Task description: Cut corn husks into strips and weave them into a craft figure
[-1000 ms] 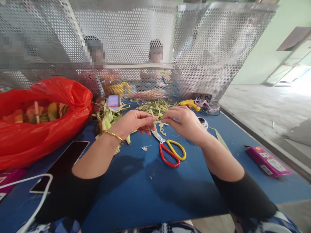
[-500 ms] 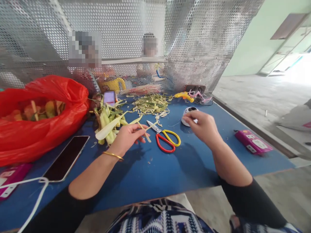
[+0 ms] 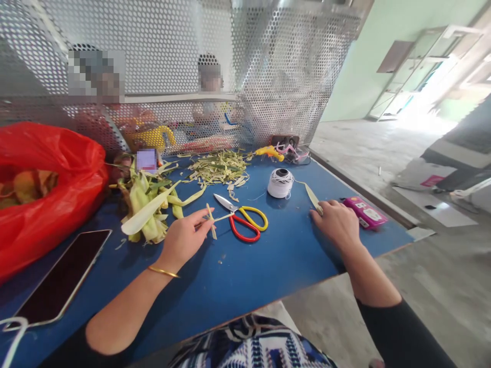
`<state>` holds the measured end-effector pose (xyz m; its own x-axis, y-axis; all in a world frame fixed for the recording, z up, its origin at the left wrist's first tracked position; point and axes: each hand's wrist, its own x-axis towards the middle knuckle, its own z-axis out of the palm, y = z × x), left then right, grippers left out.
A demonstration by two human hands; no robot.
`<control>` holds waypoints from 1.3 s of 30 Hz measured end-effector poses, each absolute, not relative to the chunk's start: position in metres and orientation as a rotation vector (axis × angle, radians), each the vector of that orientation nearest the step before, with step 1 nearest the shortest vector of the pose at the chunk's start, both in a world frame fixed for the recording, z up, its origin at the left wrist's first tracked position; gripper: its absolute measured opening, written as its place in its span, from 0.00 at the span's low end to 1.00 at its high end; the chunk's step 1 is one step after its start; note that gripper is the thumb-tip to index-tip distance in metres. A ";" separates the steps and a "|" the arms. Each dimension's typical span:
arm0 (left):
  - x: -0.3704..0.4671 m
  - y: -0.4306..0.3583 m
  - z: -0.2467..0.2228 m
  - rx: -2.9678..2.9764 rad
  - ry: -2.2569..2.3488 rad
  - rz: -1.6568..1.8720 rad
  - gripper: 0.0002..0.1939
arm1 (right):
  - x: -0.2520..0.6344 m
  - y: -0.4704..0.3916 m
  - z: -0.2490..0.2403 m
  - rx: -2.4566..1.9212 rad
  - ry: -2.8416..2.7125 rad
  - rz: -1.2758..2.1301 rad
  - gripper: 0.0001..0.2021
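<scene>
My left hand pinches a small cross of pale corn husk strips just above the blue table, left of the scissors. My right hand rests low at the right side of the table, its fingers closed on the lower end of a pale green husk leaf. The scissors, with one red and one yellow handle loop, lie between my hands, blades pointing to the far left. A spool of white thread stands upright behind them, a loose end trailing.
Husk leaves are heaped at left, with cut scraps farther back. A red plastic bag, a phone, a yellow glue gun, pink-framed glasses and a purple pack lie around. A perforated metal screen borders the back.
My right hand has moved from the thread spool to the right and toward me, onto a husk leaf. My left hand still holds the husk cross. The view has turned rightward.
</scene>
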<state>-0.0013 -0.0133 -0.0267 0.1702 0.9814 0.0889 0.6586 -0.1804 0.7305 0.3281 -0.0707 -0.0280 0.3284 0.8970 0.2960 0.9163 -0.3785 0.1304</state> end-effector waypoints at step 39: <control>0.014 0.001 0.009 0.997 1.160 1.469 0.10 | 0.164 0.000 0.015 -1.037 -1.268 1.184 0.13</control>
